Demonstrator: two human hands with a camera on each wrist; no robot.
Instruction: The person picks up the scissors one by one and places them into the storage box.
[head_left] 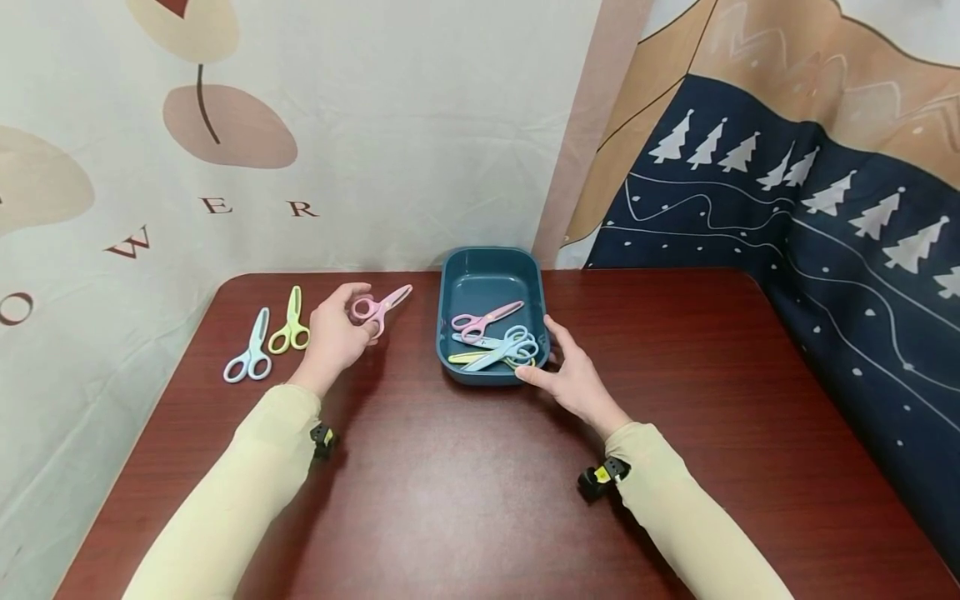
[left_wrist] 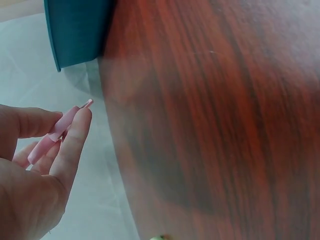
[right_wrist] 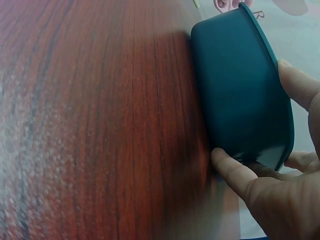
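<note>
My left hand (head_left: 335, 335) pinches a pair of pink scissors (head_left: 384, 309) by the handle loops, blades pointing right and away, over the table left of a teal plastic bin (head_left: 487, 283). In the left wrist view, thumb and fingers meet on the pink handle (left_wrist: 64, 124). My right hand (head_left: 576, 379) grips the bin's near right corner, thumb at the front and fingers along the right side. Inside the bin lie pink scissors (head_left: 489, 320), light blue scissors (head_left: 491, 357) and a yellow-green piece (head_left: 467, 357), partly hidden beneath the blue ones.
Left of my left hand, light blue scissors (head_left: 257, 342) and yellow-green scissors (head_left: 295, 313) lie on the dark red wooden table (head_left: 450, 483). The bin stands near the table's far edge, with a printed cloth (head_left: 420, 150) hanging behind. Navy patterned fabric (head_left: 847, 275) hangs at the right.
</note>
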